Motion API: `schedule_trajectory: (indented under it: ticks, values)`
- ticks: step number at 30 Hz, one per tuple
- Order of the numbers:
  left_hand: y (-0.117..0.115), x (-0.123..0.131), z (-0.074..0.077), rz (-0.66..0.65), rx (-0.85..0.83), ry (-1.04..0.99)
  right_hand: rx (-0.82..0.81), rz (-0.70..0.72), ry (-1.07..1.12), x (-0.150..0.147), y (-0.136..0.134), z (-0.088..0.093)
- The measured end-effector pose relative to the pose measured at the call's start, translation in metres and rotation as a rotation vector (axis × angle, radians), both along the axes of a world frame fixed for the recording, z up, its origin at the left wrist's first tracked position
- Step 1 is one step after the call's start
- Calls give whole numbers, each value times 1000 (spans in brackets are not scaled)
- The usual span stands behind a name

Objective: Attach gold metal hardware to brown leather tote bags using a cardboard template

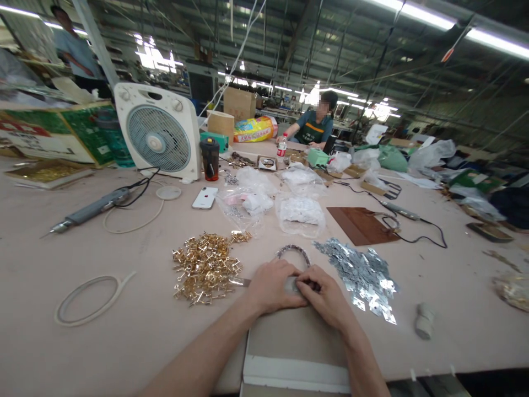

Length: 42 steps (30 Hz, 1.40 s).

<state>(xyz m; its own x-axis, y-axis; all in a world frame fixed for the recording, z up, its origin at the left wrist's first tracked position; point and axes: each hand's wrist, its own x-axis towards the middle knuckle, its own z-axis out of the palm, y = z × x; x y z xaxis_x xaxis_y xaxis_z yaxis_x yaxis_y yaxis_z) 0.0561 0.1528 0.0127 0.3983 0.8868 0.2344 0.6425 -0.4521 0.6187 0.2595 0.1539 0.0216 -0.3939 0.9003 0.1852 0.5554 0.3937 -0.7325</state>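
My left hand (273, 284) and my right hand (325, 293) meet at the far end of a grey-beige panel (297, 339). Both are closed, with a small grey piece (291, 284) partly showing between their fingers. What the right fingertips pinch is covered. A dark, shiny curved loop (293, 249) arches just beyond the hands. From under my left hand a short strip with a shiny end (239, 282) sticks out to the left. Gold-coloured metal fasteners (206, 267) lie heaped left of the hands, and thin silver metal plates (363, 273) to the right.
Plastic bags (300, 212), a phone (205, 198) and a brown leather piece (359, 225) lie farther back. Corded tools (93, 209) rest at both sides. A fan (159, 132) stands back left. A rolled piece (424, 321) sits right. A co-worker (314, 127) sits opposite.
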Motion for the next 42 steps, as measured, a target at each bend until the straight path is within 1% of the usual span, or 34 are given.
schedule_trajectory:
  ticks: [5,8,10,12,13,14,15,17,19,21,23,25,28,34,39,42]
  values:
    - [1,1,2,12,-3,12,-2,-63,37,-3,3,-3]
    - [1,4,5,4,-13,7,26,-85,89,-4,-1,-4]
    - [1,6,6,-17,-25,-10,82,-96,153,-3,-8,-2]
    - [4,8,3,-34,-37,-15,168,-119,253,1,-13,0]
    - [7,9,0,-31,-37,-10,211,-158,312,5,-15,1]
    - [9,10,-3,-36,-41,1,256,-223,372,11,-15,1]
    - [12,11,-6,-32,-46,9,299,-318,430,20,-16,1]
    - [16,11,-10,-26,-60,29,366,-567,525,44,-17,-2]
    - [16,11,-11,-16,-70,46,395,-810,560,75,-19,-9]
    - [14,11,-10,-9,-74,58,408,-986,513,109,-22,-19]
    - [13,11,-8,-9,-70,60,398,-1083,388,140,-24,-30]
    - [13,12,-7,-10,-65,51,344,-1098,250,165,-24,-39]
    - [14,11,-8,-2,-52,30,295,-1046,125,183,-21,-46]
    - [12,10,-8,-16,-42,12,268,-955,-1,188,-10,-47]
    - [13,10,-12,-30,-20,19,253,-951,-20,193,-8,-49]
    - [12,9,-11,-42,60,39,249,-956,-3,193,-11,-50]
